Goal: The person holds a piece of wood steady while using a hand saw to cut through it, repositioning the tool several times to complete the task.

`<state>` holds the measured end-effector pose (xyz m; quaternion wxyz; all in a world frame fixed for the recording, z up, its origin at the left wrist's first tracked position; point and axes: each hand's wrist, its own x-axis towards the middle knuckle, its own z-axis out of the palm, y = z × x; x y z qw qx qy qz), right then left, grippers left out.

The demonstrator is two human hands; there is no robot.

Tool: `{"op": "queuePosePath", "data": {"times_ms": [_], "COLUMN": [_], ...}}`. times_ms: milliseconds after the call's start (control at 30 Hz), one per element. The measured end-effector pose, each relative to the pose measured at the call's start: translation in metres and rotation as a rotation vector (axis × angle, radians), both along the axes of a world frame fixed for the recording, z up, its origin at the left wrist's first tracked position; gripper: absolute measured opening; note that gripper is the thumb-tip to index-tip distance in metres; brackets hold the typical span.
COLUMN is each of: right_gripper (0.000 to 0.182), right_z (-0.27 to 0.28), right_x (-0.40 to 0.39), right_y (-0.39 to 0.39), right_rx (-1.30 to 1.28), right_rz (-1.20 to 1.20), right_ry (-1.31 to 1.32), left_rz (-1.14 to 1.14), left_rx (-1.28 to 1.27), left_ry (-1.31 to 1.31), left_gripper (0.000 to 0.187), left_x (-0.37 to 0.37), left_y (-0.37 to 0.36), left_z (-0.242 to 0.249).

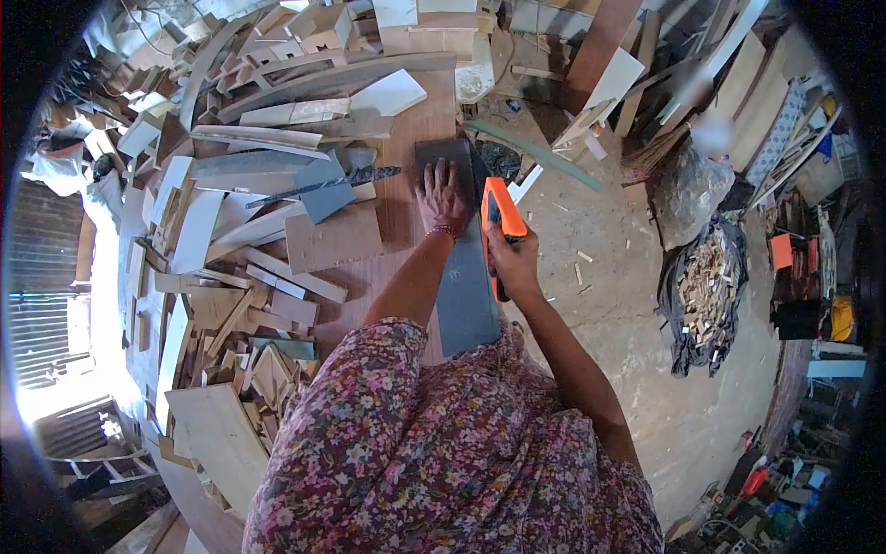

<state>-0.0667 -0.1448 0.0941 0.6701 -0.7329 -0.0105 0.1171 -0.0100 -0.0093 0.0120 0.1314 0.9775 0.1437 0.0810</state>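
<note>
A long dark grey board [464, 309] lies along the right edge of the wooden table [403, 148]. My left hand [442, 196] rests flat on its far part, fingers spread, with a bracelet at the wrist. Just right of the board, my right hand [513, 256] is wrapped round the orange and black handle of a handsaw [503, 205]. The saw's blade is mostly hidden beside the board's edge. Left of my left hand, a dark, wrapped-looking strip [355, 176] lies across a blue-grey piece [324, 192].
Wood offcuts [268, 305] are piled over the table's left side. To the right, a dark sack of wood scraps [706, 286] stands on the concrete floor [609, 342], near a clear plastic bag [688, 198]. Planks [604, 46] lean at the back right.
</note>
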Motion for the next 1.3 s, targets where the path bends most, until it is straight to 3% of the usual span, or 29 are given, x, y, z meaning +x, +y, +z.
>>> {"op": "queuePosePath", "data": {"times_ms": [167,233,367,500,567,767,867,933,1000,1133,1300], "right_gripper": [0.019,0.020,0.015,0.017,0.016,0.012,0.010,0.011,0.013,0.019,0.014], "right_z": [0.043,0.062,0.027,0.006,0.001,0.051,0.040,0.028,0.031,0.053,0.081], "right_x": [-0.048,-0.057,-0.029,0.003,-0.002,-0.046,-0.047,-0.040,-0.031,-0.014,-0.031], "right_y": [-0.016,-0.022,-0.011,0.004,0.006,-0.011,0.000,0.010,0.005,-0.030,-0.048], "right_rx": [0.024,0.151,0.088,0.167,0.066,0.123,0.133,0.048,0.091,0.182,0.025], "right_rz": [-0.013,-0.121,-0.001,-0.013,-0.056,-0.084,-0.073,-0.005,-0.015,0.014,-0.003], "right_ry": [0.013,0.208,0.069,0.111,0.027,0.198,0.214,0.002,0.011,0.219,0.140], "left_rz": [0.028,-0.008,-0.007,-0.007,0.030,0.033,0.019,-0.028,-0.026,-0.001,0.029], "left_rx": [-0.047,-0.084,-0.041,-0.032,-0.120,-0.151,-0.178,-0.076,-0.088,-0.111,-0.056], "left_ry": [-0.109,-0.103,-0.078,-0.043,-0.052,-0.087,-0.065,-0.140,-0.147,-0.158,-0.139], "left_gripper": [0.050,0.051,0.053,0.052,0.051,0.050,0.050,0.049,0.049,0.049,0.051], "left_x": [0.000,0.001,-0.002,-0.002,0.002,0.006,-0.002,0.002,0.009,0.013,0.015], "left_y": [0.001,0.002,-0.003,0.000,-0.003,-0.001,0.001,-0.001,-0.004,-0.003,-0.007], "left_z": [-0.016,-0.012,-0.007,-0.005,-0.001,-0.014,-0.004,-0.007,-0.008,-0.012,-0.020]}}
